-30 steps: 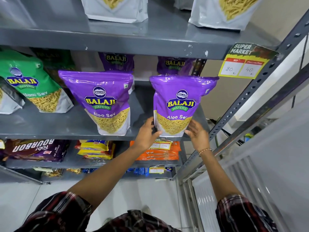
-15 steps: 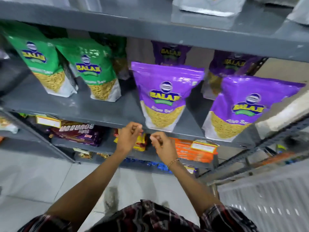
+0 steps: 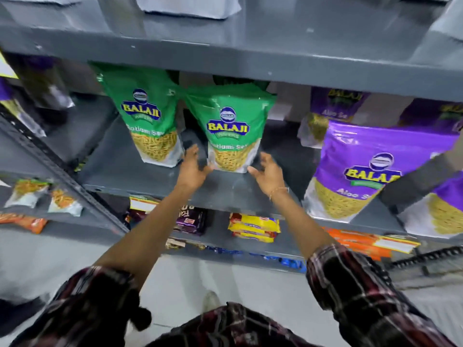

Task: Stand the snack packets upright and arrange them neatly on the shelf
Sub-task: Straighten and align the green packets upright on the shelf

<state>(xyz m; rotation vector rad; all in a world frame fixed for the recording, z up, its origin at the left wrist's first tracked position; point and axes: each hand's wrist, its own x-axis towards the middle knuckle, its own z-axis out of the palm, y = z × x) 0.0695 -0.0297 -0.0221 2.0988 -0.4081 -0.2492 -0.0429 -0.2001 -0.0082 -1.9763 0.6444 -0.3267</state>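
Observation:
Two green Balaji Ratlami Sev packets stand upright on the grey middle shelf point(image 3: 150, 179): one at the left point(image 3: 145, 116) and one in the middle point(image 3: 231, 128). My left hand point(image 3: 194, 166) is at the middle packet's lower left corner, fingers spread, touching or nearly touching it. My right hand point(image 3: 268, 171) is open just beside its lower right corner, a little apart from it. A purple Aloo Sev packet point(image 3: 370, 169) stands upright to the right, with another purple packet point(image 3: 333, 113) behind it. The view is blurred by motion.
The shelf above point(image 3: 250, 56) holds white packets. Below lie a brown biscuit pack point(image 3: 191, 220), yellow packs point(image 3: 254, 227) and orange packs point(image 3: 358, 242). A slotted steel upright point(image 3: 57, 169) divides off the rack at left, with small packets point(image 3: 42, 199) there.
My view and both hands moved left from the purple Aloo Sev packets to the green ones. The hands, loosely closed half a second ago, have opened around the middle green packet's base.

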